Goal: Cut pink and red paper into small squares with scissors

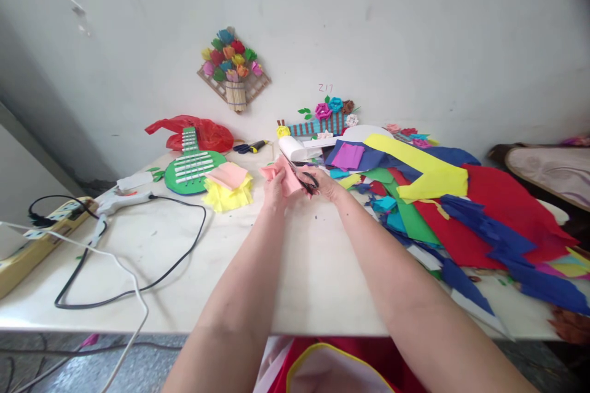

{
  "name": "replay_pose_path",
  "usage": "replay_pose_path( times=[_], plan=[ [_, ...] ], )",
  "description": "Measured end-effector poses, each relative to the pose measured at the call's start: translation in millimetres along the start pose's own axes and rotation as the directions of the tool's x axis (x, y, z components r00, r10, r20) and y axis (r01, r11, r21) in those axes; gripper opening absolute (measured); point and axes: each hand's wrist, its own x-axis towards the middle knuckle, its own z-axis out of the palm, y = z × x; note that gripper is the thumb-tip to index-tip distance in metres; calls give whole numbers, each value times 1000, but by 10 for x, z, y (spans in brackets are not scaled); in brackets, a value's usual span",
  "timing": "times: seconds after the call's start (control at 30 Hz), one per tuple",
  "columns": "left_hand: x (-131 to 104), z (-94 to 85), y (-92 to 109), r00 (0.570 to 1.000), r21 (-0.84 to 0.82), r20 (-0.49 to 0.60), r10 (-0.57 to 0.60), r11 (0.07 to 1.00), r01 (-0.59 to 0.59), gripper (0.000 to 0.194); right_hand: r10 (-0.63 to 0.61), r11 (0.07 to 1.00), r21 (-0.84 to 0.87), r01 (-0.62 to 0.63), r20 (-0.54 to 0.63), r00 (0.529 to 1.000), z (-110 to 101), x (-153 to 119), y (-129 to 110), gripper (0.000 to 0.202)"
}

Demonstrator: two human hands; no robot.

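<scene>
Over the middle of the white table (295, 270), my left hand (275, 187) pinches a small pink paper piece (283, 173). Close beside it, my right hand (325, 183) grips black-handled scissors (304, 179), whose blades reach into the pink paper. Both forearms stretch out from the near edge. A stack of pink sheets on yellow fringed paper (229, 187) lies just left of my hands.
A heap of red, blue, green and yellow paper (442, 209) covers the right side. At left lie a green paper guitar (193, 166), a glue gun (122, 201) with black cable, and a power strip (41, 227). Paper flower crafts (234, 67) hang on the wall.
</scene>
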Motion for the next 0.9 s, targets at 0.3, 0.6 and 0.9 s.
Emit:
replay_pose_path(
  times=[0.3, 0.6, 0.9],
  plan=[
    [-61, 74, 62, 995, -19, 62, -83, 996, 85, 5, -70, 997, -37, 70, -19, 997, 43, 2, -11, 40],
    [-52, 90, 67, 994, -25, 20, -104, 994, 104, 7, -63, 998, 11, 63, -60, 996, 98, 4, -46, 31],
    [-26, 81, 51, 995, -51, -2, -104, 993, 104, 6, -110, 994, 12, 111, -72, 991, 101, 26, -5, 30]
  ],
)
